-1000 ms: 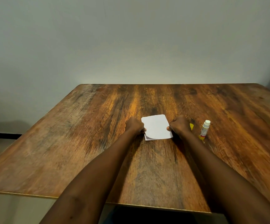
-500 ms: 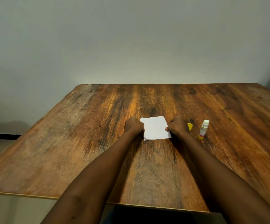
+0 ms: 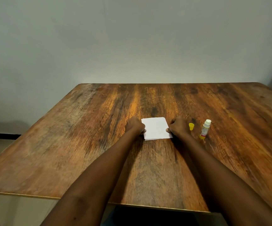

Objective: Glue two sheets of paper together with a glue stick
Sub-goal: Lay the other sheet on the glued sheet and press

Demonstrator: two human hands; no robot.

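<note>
Two small white sheets of paper (image 3: 156, 128) lie stacked in the middle of the wooden table (image 3: 83, 144); the lower sheet's edge peeks out along the near side. My left hand (image 3: 134, 126) pinches the stack's left edge and my right hand (image 3: 178, 127) pinches its right edge, fingers curled. The top sheet lies almost flat on the lower one. To the right stands the uncapped glue stick (image 3: 205, 129), white with a yellow base, and its yellow cap (image 3: 191, 126) sits on the table between it and my right hand.
A plain grey wall rises behind the table's far edge. The near table edge runs across the bottom, with both of my forearms crossing it. Bare wood stretches to the left and far right of the paper.
The top sheet has come down from a curled, raised position to lie nearly flat on the lower sheet. Both hands stayed at the paper's edges and shifted slightly away from the glue stick.
</note>
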